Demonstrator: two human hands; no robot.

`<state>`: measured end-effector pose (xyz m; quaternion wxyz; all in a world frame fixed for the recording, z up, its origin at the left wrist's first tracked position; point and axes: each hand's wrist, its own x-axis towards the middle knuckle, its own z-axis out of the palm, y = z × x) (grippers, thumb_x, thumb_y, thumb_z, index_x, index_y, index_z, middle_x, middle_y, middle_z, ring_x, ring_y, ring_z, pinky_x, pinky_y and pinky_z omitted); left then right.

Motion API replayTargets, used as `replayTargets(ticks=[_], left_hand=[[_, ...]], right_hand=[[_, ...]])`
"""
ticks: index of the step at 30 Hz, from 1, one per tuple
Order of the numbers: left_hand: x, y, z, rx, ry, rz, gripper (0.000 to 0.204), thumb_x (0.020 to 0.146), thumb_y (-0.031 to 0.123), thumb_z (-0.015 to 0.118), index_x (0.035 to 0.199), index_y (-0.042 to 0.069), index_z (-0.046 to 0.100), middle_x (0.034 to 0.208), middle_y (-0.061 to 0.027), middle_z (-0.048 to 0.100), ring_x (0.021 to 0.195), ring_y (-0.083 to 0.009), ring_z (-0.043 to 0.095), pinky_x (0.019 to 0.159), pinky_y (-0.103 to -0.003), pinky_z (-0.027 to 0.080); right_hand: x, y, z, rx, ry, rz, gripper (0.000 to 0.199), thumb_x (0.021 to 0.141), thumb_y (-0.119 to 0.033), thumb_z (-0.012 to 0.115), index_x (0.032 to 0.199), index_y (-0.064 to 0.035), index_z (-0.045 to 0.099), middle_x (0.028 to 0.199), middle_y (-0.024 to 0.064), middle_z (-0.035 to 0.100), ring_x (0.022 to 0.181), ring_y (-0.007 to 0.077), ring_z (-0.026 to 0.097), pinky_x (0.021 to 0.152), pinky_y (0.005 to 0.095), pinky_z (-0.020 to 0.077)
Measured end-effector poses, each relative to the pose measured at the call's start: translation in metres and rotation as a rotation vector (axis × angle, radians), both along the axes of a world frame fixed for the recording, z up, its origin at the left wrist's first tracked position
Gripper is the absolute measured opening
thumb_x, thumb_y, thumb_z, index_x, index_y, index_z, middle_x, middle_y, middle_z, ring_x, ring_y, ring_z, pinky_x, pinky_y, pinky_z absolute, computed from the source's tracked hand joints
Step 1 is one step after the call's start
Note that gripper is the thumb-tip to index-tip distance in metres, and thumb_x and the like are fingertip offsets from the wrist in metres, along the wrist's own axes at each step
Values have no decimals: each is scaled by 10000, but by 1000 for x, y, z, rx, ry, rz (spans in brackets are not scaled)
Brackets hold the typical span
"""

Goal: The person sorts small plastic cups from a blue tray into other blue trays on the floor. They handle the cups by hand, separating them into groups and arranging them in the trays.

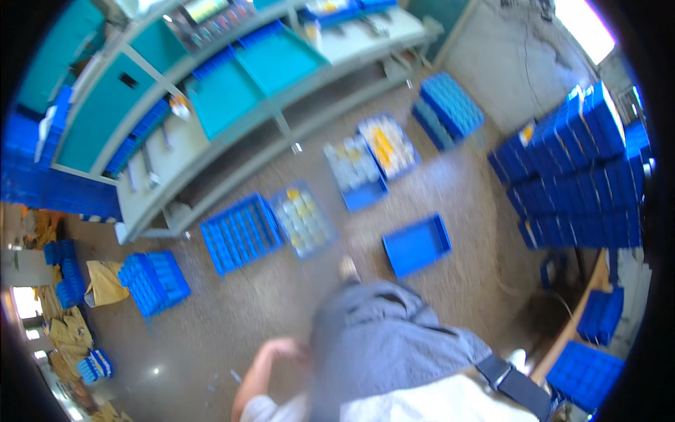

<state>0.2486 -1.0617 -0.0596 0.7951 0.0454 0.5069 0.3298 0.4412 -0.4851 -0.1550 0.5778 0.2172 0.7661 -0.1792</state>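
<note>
My left hand (287,347) hangs beside my left thigh, against the grey trousers (401,337). Its fingers are blurred and partly hidden behind the cloth, so I cannot make out whether it holds anything. My right hand does not show. On the floor ahead of my foot lies a blue plastic bin (417,245), with no contents visible. To its left stands a pale tray of round whitish and yellow pieces (302,219), touching a blue crate with rows of compartments (241,234).
Farther ahead are a bin of whitish parts (365,197) and a tray of yellow and white pieces (387,146). A long workbench (281,123) curves across the far side. Stacked blue bins (576,176) rise at right; more blue crates (154,283) stand left.
</note>
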Motion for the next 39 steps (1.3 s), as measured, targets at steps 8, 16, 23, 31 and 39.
replayTargets(ticks=[8, 16, 23, 31, 39], left_hand=[[-108, 42, -8, -417, 976, 569, 252, 914, 133, 714, 1135, 25, 662, 1044, -125, 728, 970, -214, 694, 866, -366, 557], [-94, 80, -39, -449, 805, 611, 272, 948, 166, 685, 1171, 17, 646, 1046, -142, 736, 961, -234, 710, 858, -361, 558], [-70, 119, -82, -509, 728, 441, 323, 948, 230, 681, 1184, 14, 641, 1077, -161, 741, 1011, -264, 711, 889, -384, 550], [-63, 187, -152, -655, 740, 640, 287, 945, 192, 698, 1173, 21, 670, 1068, -156, 744, 972, -246, 711, 877, -370, 554], [-33, 246, -304, -666, 623, 580, 316, 944, 206, 692, 1191, 10, 657, 1120, -171, 728, 1061, -270, 694, 944, -383, 535]], right_hand=[[-67, 21, 29, -165, 255, -622, 389, 1023, -285, 594, 1305, -27, 667, 1108, 134, 749, 951, 191, 720, 779, 337, 579], [-134, 31, 19, -149, 369, -403, 355, 1002, -274, 628, 1289, -76, 697, 1017, 104, 765, 942, 178, 726, 824, 335, 566], [-188, 63, -18, -144, 467, -268, 325, 965, -249, 639, 1221, -69, 726, 1103, 189, 747, 1044, 295, 727, 919, 387, 553], [-232, 135, -112, -219, 369, -28, 319, 961, -272, 641, 1195, -76, 734, 1130, 206, 730, 1056, 330, 719, 922, 407, 559], [-296, 171, -248, -87, 367, 113, 295, 956, -348, 585, 1132, -184, 756, 1058, 199, 730, 1014, 395, 698, 902, 500, 551]])
